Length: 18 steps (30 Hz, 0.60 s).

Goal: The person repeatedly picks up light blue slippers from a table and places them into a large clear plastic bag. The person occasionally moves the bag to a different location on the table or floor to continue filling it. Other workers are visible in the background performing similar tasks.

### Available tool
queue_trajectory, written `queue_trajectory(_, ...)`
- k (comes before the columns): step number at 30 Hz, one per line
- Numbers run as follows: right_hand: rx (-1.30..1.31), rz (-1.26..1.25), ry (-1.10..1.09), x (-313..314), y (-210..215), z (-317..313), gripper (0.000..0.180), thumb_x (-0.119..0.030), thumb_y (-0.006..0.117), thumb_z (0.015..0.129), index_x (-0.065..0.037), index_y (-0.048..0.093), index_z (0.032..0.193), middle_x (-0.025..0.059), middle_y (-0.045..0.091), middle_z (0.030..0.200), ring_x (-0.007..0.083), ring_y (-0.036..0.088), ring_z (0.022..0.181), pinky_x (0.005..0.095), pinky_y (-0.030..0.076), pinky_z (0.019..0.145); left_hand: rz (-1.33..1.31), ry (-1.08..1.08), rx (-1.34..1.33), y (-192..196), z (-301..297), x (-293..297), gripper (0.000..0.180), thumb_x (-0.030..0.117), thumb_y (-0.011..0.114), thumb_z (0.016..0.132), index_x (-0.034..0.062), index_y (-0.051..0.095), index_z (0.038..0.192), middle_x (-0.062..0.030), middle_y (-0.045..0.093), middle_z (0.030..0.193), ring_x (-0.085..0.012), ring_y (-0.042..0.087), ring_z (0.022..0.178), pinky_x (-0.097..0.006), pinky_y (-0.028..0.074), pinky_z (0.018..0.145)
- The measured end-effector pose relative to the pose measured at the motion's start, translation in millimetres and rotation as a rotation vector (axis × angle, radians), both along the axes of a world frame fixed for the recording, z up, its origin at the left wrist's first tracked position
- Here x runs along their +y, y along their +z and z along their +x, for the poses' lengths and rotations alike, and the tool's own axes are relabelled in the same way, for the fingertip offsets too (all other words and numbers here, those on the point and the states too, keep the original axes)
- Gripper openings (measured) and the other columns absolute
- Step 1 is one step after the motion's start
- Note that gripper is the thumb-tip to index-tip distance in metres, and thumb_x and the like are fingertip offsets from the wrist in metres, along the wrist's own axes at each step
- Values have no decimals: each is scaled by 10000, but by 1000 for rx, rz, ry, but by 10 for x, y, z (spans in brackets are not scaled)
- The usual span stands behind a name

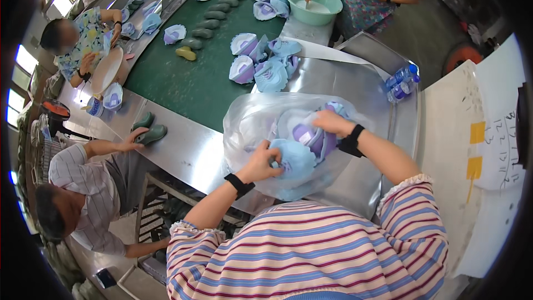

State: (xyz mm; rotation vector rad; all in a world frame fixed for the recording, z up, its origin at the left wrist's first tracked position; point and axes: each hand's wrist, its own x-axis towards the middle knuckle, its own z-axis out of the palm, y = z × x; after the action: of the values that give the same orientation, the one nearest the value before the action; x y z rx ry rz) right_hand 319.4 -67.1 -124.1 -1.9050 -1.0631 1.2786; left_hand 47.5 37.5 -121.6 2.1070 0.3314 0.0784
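In front of me on the metal table lies a large clear plastic bag [244,119] holding several shoe uppers. My left hand [263,163] is closed on the near edge of a light-blue shoe upper [297,158] at the bag's mouth. Fingers bent, my right hand [332,123] grips a purple and light-blue shoe upper [310,135] just beyond it. More light-blue pieces show through the film underneath. Past the bag, a pile of blue and purple shoe uppers [271,76] rests on the edge of the green conveyor belt [183,86].
Two water bottles [401,84] stand at the right on the metal table [338,80]. Dark-green shoe lasts [209,24] line the belt. Across it, a co-worker dips a brush into a green basin [314,8]. At left, another person's hand touches green lasts [151,134]; a further person works beyond.
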Motion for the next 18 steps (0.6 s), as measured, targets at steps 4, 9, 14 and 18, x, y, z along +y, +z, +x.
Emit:
queue_trajectory(4, -8, 253, -135, -263, 691, 61, 245, -126, 511, 766, 11, 613, 942, 83, 622, 819, 115, 540, 740, 270, 432, 659, -374, 527, -240, -15, -291, 333, 177, 163, 675, 718, 57, 559, 797, -112, 517, 877, -192, 495, 857, -306, 405, 775)
queue_trajectory(9, -711, 477, -173, -373, 1480, -122, 259, -171, 546, 766, -56, 609, 989, 129, 612, 867, 241, 590, 809, 294, 450, 675, -284, 759, -356, 537, -148, 163, 338, 204, 522, 878, 32, 532, 1169, -131, 526, 1035, -196, 487, 974, -296, 355, 914)
queue_trajectory(14, -1303, 932, -12, -205, 1374, -1052, 234, -172, 593, 729, -141, 634, 957, 81, 561, 1088, 310, 492, 1062, 438, 425, 756, -591, 540, -647, 341, 54, -185, 427, 336, 408, 925, 54, 468, 1241, -114, 361, 1337, -248, 348, 1216, -347, 236, 1029)
queue_trajectory(18, -1074, 949, 388, -367, 1083, -1515, 204, -161, 583, 723, -122, 630, 918, 110, 532, 1156, 310, 498, 1076, 422, 432, 776, -1125, 652, -628, 481, 127, -338, 385, 248, 575, 851, 16, 507, 1151, -74, 525, 1117, -164, 496, 1020, -283, 411, 840)
